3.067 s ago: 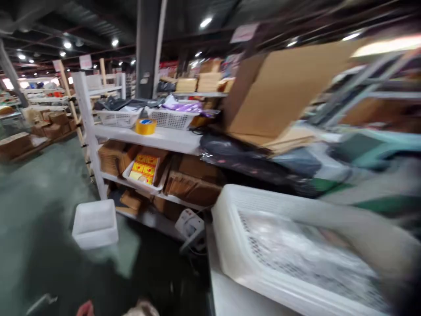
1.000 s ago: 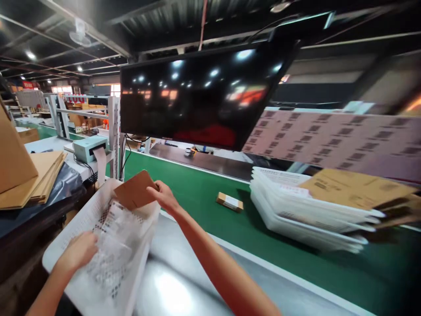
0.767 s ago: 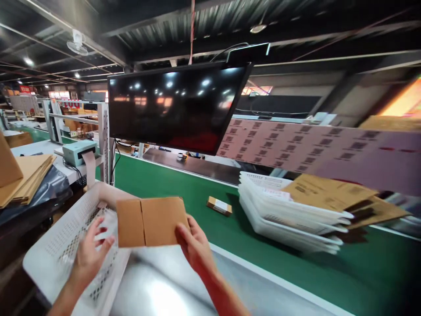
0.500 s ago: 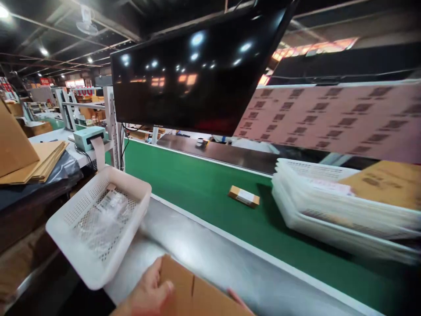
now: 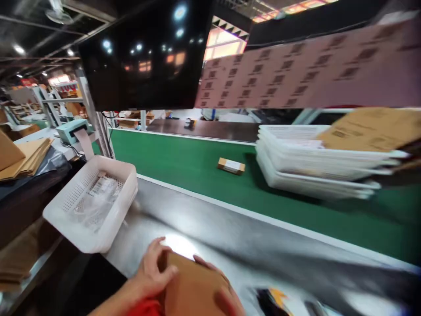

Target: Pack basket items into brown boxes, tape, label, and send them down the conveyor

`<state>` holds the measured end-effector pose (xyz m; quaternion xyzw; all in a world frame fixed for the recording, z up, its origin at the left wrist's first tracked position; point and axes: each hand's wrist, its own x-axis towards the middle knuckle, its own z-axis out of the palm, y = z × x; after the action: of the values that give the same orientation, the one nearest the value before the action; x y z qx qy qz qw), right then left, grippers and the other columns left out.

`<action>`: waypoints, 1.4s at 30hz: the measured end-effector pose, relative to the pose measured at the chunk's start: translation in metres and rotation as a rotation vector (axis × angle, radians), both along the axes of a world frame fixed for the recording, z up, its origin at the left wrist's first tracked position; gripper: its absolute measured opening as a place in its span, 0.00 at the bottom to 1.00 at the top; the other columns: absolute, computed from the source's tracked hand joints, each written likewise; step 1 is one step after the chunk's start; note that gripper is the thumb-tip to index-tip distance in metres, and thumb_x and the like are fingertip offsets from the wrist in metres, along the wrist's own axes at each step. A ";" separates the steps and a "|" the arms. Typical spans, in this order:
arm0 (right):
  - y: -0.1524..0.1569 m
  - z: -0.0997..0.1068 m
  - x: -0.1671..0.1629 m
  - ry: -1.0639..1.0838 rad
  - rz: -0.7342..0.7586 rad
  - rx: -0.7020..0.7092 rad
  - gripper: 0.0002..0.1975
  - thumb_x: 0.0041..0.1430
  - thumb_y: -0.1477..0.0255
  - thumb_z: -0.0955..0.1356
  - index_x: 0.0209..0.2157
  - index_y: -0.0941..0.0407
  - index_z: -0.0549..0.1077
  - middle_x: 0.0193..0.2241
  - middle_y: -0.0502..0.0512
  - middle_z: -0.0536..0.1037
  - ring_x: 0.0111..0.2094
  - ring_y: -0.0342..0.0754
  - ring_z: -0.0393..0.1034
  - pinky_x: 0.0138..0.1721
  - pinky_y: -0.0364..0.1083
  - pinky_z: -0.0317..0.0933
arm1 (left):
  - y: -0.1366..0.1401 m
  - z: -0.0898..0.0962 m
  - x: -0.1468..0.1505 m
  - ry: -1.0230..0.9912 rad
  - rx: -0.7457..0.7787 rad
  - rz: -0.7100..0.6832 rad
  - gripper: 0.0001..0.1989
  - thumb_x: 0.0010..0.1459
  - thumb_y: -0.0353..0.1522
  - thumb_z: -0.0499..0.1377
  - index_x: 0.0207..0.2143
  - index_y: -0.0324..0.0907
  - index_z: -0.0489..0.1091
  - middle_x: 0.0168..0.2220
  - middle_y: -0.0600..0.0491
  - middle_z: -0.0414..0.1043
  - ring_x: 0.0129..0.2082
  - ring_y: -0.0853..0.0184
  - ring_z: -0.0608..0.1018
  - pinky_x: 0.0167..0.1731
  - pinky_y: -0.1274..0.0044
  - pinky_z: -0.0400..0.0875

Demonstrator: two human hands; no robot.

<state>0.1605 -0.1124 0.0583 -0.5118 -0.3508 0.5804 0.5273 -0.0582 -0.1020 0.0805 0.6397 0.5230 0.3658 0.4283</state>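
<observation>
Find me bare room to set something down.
Green belt, left of the small box; metal counter, between the belt and your hands. Crowded: the belt's right, under stacked baskets; the counter's near edge, with held cardboard and blurred items.

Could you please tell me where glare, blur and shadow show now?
Head view: glare whitens the metal table just beyond the cardboard; head view: lights reflect in the dark screen; head view, right side: the stacked baskets look smeared, with a dark shadow beside them on the green belt.
</observation>
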 end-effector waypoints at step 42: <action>-0.050 -0.111 0.114 -1.106 -0.249 -0.057 0.28 0.60 0.62 0.64 0.58 0.61 0.73 0.63 0.75 0.72 0.70 0.70 0.58 0.69 0.69 0.53 | 0.035 -0.168 -0.023 0.373 0.227 -0.507 0.27 0.70 0.35 0.50 0.69 0.38 0.65 0.75 0.45 0.54 0.75 0.48 0.56 0.72 0.59 0.57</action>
<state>0.2747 -0.1624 -0.0523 -0.7912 -0.4959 0.1686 0.3158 -0.0810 -0.0669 -0.0871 0.8491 0.3723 0.1801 0.3286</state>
